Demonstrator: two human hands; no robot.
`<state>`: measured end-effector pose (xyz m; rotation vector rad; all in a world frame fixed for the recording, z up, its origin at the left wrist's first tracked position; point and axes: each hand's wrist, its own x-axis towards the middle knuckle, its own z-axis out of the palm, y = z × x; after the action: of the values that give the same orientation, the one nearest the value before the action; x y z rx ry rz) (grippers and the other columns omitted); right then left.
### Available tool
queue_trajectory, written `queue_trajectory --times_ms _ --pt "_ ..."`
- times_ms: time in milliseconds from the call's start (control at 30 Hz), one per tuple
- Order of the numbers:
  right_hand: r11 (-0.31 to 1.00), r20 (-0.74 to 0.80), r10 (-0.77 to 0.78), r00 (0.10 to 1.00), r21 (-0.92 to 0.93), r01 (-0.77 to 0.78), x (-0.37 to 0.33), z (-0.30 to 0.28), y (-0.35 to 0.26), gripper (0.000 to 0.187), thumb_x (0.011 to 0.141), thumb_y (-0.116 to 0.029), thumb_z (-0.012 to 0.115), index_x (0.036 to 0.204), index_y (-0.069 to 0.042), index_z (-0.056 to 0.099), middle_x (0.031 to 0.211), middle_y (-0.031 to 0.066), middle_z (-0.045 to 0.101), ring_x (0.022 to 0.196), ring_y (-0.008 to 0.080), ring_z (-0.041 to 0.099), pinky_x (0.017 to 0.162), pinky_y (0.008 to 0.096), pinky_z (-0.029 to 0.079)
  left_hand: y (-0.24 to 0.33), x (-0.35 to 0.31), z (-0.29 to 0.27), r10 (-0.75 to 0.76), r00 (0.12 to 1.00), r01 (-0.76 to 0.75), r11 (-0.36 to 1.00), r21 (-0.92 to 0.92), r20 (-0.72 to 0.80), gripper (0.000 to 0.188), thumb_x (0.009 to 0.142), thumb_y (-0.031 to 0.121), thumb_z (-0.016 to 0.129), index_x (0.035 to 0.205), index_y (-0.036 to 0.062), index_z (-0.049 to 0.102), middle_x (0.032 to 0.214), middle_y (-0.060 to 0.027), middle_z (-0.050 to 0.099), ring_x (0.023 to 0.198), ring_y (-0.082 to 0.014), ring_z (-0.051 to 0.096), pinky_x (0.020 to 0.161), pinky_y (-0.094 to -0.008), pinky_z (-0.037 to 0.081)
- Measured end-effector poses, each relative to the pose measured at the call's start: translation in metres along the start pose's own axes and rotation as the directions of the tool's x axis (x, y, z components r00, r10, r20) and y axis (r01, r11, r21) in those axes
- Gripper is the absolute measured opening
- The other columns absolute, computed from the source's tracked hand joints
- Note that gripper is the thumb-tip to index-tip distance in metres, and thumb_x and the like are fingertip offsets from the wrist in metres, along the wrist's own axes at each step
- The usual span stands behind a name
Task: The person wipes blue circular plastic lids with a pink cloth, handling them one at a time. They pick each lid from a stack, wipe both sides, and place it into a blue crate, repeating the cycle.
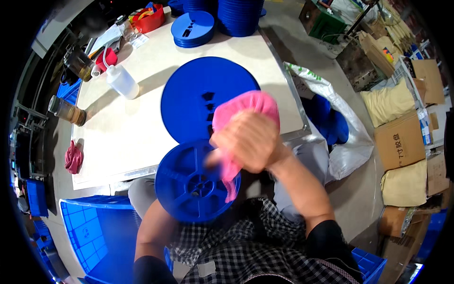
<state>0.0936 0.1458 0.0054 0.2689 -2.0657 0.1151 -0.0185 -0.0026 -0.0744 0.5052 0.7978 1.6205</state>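
Above my lap, at the table's near edge, a round blue plastic reel flange (177, 189) with spokes and a centre hub is held up, tilted. My left forearm (153, 225) runs in behind it; the flange covers my left hand, which supports it from below. Closed and blurred by motion, my right hand (250, 139) grips a pink cloth (250, 102) over the flange's upper right part. One end of the cloth hangs down across the rim. Just beyond, a larger-looking blue disc (189, 104) with dark cut-outs at its middle lies on the white table (118, 156).
Stacked blue discs (193, 28) stand at the table's far side. A squeeze bottle (122, 81), a glass jar (67, 110) and another pink cloth (74, 157) are at the left. Blue crates (90, 227) flank me; a white sack (352, 142) holding blue discs is at right.
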Motion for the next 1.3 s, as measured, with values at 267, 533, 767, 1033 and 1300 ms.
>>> queue_trajectory --times_ms 267,533,767,1033,1300 --pt "0.993 0.069 -0.033 0.997 0.119 0.025 0.014 0.023 -0.017 0.009 0.081 -0.014 0.075 0.084 -0.009 0.068 0.079 0.0034 0.066 0.074 0.0208 0.069 0.071 0.0343 0.058 0.007 0.001 0.032 -0.224 0.974 0.223 0.972 0.071 0.011 0.028 0.086 0.017 0.083 0.098 0.0074 0.06 0.092 -0.0119 0.069 0.089 -0.026 0.072 0.078 -0.037 0.059" --pt "0.568 -0.259 0.752 0.606 -0.211 -0.796 -0.014 -0.033 0.122 0.015 0.09 -0.015 0.074 0.104 -0.009 0.072 0.087 0.0075 0.075 0.077 0.0183 0.072 0.071 0.0292 0.055 0.017 -0.013 0.036 -0.305 0.952 0.306 0.948 0.092 -0.018 0.026 0.087 0.024 0.083 0.097 0.0094 0.064 0.089 -0.0075 0.068 0.092 -0.0228 0.072 0.079 -0.0345 0.06" --pt "0.324 0.005 0.935 0.354 0.391 -0.861 -0.025 -0.107 0.073 0.025 0.092 -0.013 0.074 0.112 0.003 0.072 0.086 0.0029 0.068 0.075 0.0086 0.062 0.073 0.0252 0.05 0.027 -0.021 0.016 -0.218 0.974 0.22 0.975 0.021 -0.059 0.025 0.088 0.022 0.082 0.097 0.0103 0.062 0.093 -0.011 0.07 0.099 -0.0277 0.074 0.087 -0.0383 0.059" --pt "0.49 0.383 0.77 0.511 0.158 -0.857 -0.025 -0.084 0.047 0.037 0.089 -0.019 0.079 0.114 0.008 0.069 0.097 0.0083 0.062 0.089 0.016 0.063 0.085 0.0301 0.05 0.043 -0.009 0.022 -0.148 0.986 0.151 0.988 0.042 -0.083 0.024 0.09 0.024 0.081 0.099 0.0109 0.063 0.095 -0.0093 0.07 0.1 -0.0275 0.074 0.087 -0.0353 0.058" --pt "0.391 0.348 0.819 0.457 0.245 -0.887 -0.022 -0.081 0.048 0.022 0.086 -0.012 0.079 0.096 0.004 0.068 0.088 0.0058 0.063 0.081 0.0128 0.06 0.077 0.029 0.05 0.025 -0.015 -0.018 -0.146 0.976 0.134 0.988 -0.082 -0.16 0.027 0.097 0.022 0.072 0.119 0.0099 0.064 0.111 -0.0023 0.068 0.106 -0.0228 0.071 0.094 -0.0376 0.057"
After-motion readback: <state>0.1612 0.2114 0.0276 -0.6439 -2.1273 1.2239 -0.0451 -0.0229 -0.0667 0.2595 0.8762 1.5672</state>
